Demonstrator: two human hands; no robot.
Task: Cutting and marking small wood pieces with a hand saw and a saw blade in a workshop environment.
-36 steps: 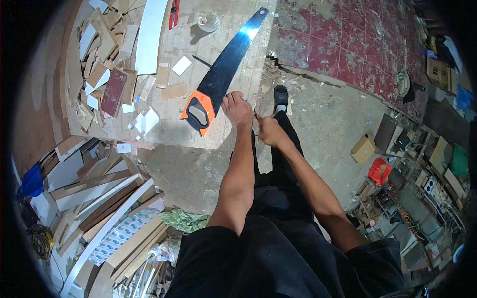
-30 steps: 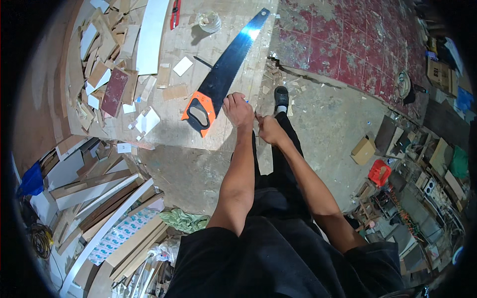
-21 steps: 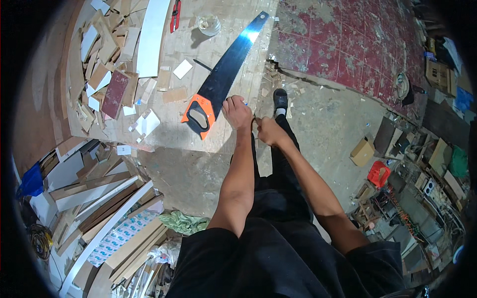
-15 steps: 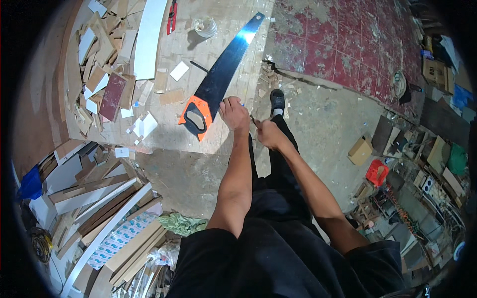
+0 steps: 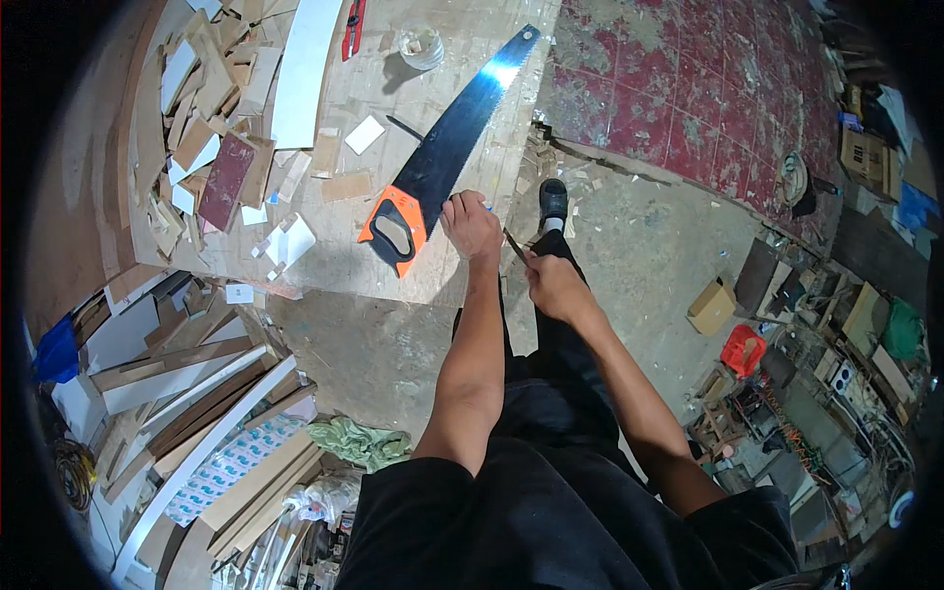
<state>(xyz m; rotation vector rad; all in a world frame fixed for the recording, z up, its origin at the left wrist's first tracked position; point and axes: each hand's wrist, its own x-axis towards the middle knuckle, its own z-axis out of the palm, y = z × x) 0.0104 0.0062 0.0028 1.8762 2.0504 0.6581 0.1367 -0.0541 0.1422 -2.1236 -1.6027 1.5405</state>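
Scraps [image 5: 206,90] are cluttering counter [image 5: 334,236]; handsaw [image 5: 447,152] lying just beside left grip [image 5: 472,226], which is resting curled near counter edge, cannot tell on what; right grip [image 5: 559,287] clasping slim dark tool [image 5: 514,246], slanting between hands; steadying wrist, guarding left knuckles from tip, would be helping.

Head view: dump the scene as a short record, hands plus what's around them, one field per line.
left: left hand, fingers curled, near the saw; anything gripped is hidden
right: right hand closed on a thin dark tool, exact kind unclear
saw: handsaw, flat on wooden worktop, orange-black handle toward the person
beyond_saw: clear jar, red cutter
left_side: piled wood scraps
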